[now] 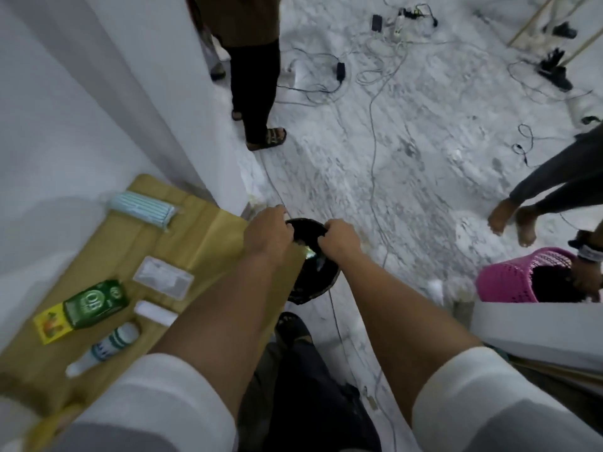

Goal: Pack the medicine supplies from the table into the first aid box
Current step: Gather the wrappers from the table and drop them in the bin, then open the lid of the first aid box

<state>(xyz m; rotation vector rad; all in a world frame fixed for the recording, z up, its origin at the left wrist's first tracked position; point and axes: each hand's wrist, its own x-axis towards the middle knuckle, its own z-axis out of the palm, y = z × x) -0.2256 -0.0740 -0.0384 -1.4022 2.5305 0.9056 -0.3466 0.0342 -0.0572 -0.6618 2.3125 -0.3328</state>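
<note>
On the cardboard-covered table (208, 230) lie a stack of pale blue face masks (142, 208), a clear flat packet (163, 278), a green box (96, 303) on a yellow packet (49, 324), a small white roll (151, 313) and a white bottle with a green label (106, 347). Past the table's right edge sits a black round container (313, 282). My left hand (269, 231) and my right hand (339, 239) both grip its rim or black liner at the top. Something shiny shows inside it; I cannot tell what.
A white wall (81, 109) runs along the table's left. A person (254, 70) stands ahead on the marble floor among loose cables (375, 125). Another person's bare feet (512, 220) are at the right, beside a pink basket (512, 278) and a white ledge (535, 334).
</note>
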